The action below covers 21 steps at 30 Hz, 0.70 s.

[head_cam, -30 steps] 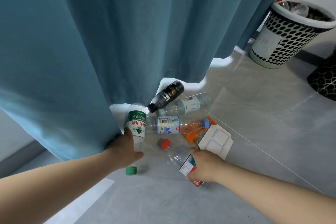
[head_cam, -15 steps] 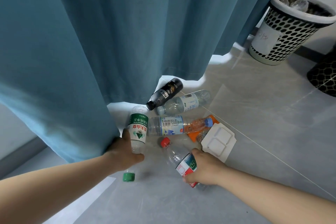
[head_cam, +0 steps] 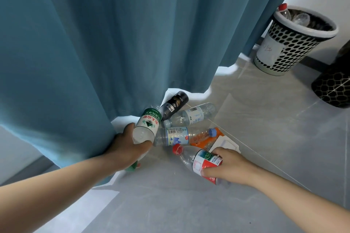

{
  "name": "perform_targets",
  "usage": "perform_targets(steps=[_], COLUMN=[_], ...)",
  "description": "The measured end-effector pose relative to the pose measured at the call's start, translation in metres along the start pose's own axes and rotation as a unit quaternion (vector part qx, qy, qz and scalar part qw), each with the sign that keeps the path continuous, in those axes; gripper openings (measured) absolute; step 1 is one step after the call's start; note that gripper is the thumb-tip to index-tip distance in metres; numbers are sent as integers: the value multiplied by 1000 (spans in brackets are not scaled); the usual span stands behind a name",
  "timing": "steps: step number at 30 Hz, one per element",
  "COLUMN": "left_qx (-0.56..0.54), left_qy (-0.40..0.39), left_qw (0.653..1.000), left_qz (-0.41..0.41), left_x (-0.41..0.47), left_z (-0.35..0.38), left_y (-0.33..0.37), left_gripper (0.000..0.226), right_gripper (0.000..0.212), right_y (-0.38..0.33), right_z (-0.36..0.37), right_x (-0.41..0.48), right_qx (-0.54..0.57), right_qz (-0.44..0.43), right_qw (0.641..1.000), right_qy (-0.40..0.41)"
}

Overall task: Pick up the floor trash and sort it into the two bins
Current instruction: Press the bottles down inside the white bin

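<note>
My left hand (head_cam: 127, 146) grips a clear bottle with a green and white label (head_cam: 148, 125), its base tilted up off the floor. My right hand (head_cam: 228, 165) grips a red-capped bottle with a red and green label (head_cam: 197, 159), lying low over the tiles. Between them lie a black bottle (head_cam: 174, 104), a clear bottle with a pale label (head_cam: 193, 115), a blue-capped bottle (head_cam: 181, 136), an orange wrapper (head_cam: 205, 139) and a white tray (head_cam: 224, 143). A white perforated bin (head_cam: 289, 43) stands far right with bottles inside; a black bin (head_cam: 335, 83) sits beside it.
A teal curtain (head_cam: 113, 34) hangs over the left and middle, its hem touching the trash pile. A green cap (head_cam: 132, 168) peeks out under my left wrist. Grey floor tiles (head_cam: 265, 138) stretch toward the bins.
Both hands have lifted their bottles: the green-labelled bottle has tipped upward in my left hand, and the red-capped bottle has risen slightly in my right. The view has shifted a little closer.
</note>
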State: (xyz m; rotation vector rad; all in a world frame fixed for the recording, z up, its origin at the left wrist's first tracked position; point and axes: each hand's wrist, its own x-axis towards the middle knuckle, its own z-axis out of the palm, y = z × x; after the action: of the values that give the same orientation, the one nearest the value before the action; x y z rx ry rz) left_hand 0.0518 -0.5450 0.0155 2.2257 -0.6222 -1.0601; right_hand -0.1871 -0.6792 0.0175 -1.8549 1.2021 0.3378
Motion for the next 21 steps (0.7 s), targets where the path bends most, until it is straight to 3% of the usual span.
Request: perform_targets(steps=[6,10,14,21], left_qx=[-49,-86,-36,39], left_qy=[-45,-21,-12,-41], left_qw=[997,995,998,994], left_qz=[32,45,42,90], left_x=[-22,-33,-61,-156], left_z=[-12,-16,-33,-101], left_y=[42,75,123,254], left_gripper=[60,61,60,55], right_gripper=[39,34,37,55], right_y=[-22,-38,-61,-140], right_z=[-47,-77,-116,-211], right_x=[-24,-40,-80,-205], right_qx=[76,86,97,272], right_qz=[0,48,116,168], right_qw=[997,989,970,920], right_qy=[31,114,190,227])
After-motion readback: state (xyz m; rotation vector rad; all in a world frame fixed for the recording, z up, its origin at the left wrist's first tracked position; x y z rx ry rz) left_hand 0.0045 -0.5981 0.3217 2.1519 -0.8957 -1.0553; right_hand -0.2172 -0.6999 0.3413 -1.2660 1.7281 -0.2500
